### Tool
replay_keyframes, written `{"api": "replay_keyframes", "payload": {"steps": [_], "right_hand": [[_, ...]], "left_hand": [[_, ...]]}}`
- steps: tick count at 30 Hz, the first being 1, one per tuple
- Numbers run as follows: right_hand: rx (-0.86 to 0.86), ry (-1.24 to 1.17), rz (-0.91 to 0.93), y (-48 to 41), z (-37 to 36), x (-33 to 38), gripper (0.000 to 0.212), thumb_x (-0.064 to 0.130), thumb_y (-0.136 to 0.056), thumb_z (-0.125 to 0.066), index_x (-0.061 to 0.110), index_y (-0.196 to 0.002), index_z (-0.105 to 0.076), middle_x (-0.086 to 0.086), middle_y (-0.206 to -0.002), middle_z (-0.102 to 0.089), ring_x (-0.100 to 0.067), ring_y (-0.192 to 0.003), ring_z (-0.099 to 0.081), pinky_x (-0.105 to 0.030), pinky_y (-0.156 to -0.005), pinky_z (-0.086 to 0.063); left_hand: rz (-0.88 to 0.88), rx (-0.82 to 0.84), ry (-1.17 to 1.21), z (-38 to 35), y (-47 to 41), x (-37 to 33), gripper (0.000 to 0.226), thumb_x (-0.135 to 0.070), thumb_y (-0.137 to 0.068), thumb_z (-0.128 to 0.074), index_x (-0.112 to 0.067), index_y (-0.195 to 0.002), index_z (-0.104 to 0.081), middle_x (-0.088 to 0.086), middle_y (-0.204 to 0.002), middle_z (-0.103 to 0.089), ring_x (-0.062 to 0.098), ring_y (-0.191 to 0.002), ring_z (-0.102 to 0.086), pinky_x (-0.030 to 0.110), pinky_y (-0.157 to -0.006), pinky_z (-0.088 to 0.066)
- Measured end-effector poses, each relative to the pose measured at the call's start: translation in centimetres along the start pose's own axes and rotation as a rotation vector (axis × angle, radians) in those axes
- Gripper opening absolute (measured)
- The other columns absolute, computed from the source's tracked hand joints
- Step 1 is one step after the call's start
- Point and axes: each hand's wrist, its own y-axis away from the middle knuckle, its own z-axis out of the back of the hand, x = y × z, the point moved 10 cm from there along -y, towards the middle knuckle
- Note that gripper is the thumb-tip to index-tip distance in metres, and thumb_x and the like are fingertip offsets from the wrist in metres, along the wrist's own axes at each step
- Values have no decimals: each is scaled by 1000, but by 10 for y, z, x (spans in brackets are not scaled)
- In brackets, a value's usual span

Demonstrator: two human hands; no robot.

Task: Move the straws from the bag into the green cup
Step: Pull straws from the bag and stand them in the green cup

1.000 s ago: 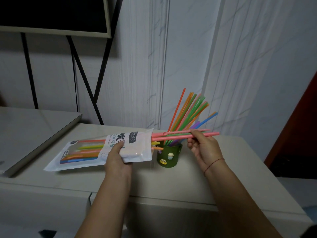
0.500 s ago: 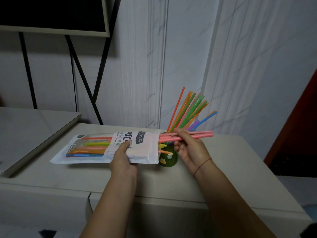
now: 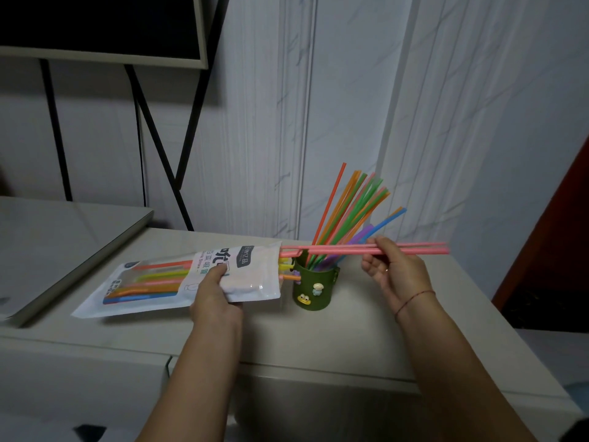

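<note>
Your right hand [image 3: 390, 269] has its fingers [image 3: 377, 245] pinched closed on a pair of pink straws [image 3: 414, 249] — the grip sits about midway along them, thumb below, fingertips on top. The straws lie nearly level, long axis running left to right across the view; their far ends stick out past your hand toward the right edge of the counter [image 3: 366, 339], and their near ends reach to the mouth of the bag [image 3: 248, 275], just at or barely clear of it — too close to tell which.

The green cup [image 3: 314, 290] stands directly under that span, between your two hands and a little nearer the bag's mouth than your right hand. It already holds a fan of coloured straws [image 3: 350, 212] leaning up and to the right.

So the move ahead likely turns on this: the straws lie flat above an upright cup — you'd need to draw them clear, then tip them on end.

Your left hand [image 3: 213, 298] grips the bag's lower edge near the open end, fingers wrapped shut around it, holding it off the counter with more straws inside.
</note>
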Motion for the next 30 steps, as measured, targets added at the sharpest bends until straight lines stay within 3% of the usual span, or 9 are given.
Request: {"api": "replay_keyframes", "payload": {"steps": [18,23,30], "right_hand": [[-141,148,124,-20,44,24,18,7,-89,-56,0,-72,-59,0,-38,-59,-7,-35,-59,-17,-41,-51],[-75,331,211,-19,16,19,14,10,-89,-59,-3,-90,-62,-12,-59,-61,-6,-37,-58,-16,-44,-52],[78,651,209,-21,-26,-15,17,15,-87,-62,1,-96,-66,-4,-66,-62,-14,-57,-58,-24,-60,-55]], "left_hand": [[8,-18,-30,5,-9,-2,60,-3,-76,-72,-14,-132,-53,8,-121,-68,27,-103,-68,51,-92,-53],[-8,-24,-61,4,-5,-1,57,-1,-76,-71,-12,-130,-56,8,-121,-68,27,-105,-68,49,-93,-53],[2,-27,-94,1,3,3,53,-1,-78,-69,-12,-128,-57,8,-120,-68,26,-105,-67,47,-93,-53]]}}
